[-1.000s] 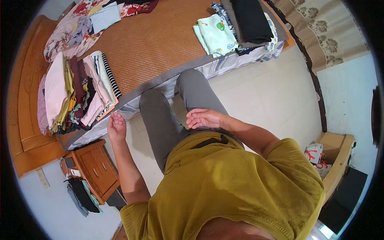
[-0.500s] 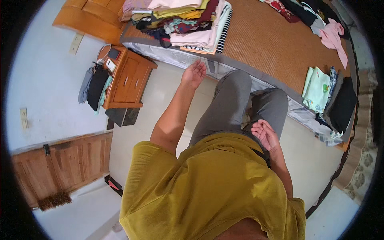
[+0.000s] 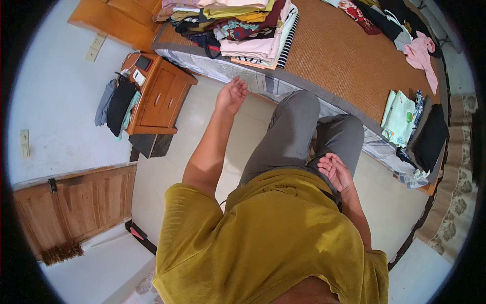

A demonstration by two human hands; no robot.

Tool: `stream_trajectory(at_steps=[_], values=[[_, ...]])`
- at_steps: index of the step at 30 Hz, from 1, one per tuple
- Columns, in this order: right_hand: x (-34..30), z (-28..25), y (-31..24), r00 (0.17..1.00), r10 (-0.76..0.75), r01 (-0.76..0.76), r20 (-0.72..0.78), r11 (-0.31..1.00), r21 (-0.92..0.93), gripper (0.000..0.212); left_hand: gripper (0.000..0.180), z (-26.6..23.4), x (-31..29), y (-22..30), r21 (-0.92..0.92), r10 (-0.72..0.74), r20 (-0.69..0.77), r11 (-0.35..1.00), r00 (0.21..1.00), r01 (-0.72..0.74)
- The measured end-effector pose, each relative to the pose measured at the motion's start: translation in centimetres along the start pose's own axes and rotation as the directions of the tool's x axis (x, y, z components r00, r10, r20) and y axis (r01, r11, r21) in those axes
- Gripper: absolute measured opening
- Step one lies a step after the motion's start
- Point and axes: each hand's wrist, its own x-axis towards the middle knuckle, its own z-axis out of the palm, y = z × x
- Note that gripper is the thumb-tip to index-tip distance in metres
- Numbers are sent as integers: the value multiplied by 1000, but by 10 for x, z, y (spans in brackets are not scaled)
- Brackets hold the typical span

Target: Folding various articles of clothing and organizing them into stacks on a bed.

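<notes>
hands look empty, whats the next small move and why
Probably reach the left hand forward to the clothes stack on the bed: that hand is empty and nearer the stack than the right hand, which is also empty, by the grey trousers.

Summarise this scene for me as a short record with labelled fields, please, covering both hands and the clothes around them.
Left hand: empty, fingers loosely bent, near the brown mat-covered bed
Right hand: empty, fingers curled, at the grey cloth trousers; contact unclear
Bed, near left: tall stack of folded multicoloured clothes
Bed, near right: folded pale-green patterned cloth, folded black cloth
Bed, far right: crumpled pink cloth
Beside bed: orange-brown wooden nightstand
</notes>
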Motion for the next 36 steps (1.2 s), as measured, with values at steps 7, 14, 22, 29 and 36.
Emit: stream_trajectory(at_steps=[7,14,22,29,36], values=[[2,-3,0,999,-30,28,43,998,51,25,35,110,-51,56,650,601,674,-206,430,-732],[-2,-6,-3,997,-31,25,67,996,90,26,70,219,-35,106,156,153,988,-932,37,-327],[-2,-8,-2,995,-63,53,77,990,130,27,68,205,28,123,205,85,950,-895,301,-396],[5,-4,-5,999,9,-12,43,998,69,26,52,207,30,126,340,202,923,-826,326,-449],[9,10,-3,997,48,-51,-54,997,-59,24,48,138,-6,92,501,628,778,-582,38,-641]])
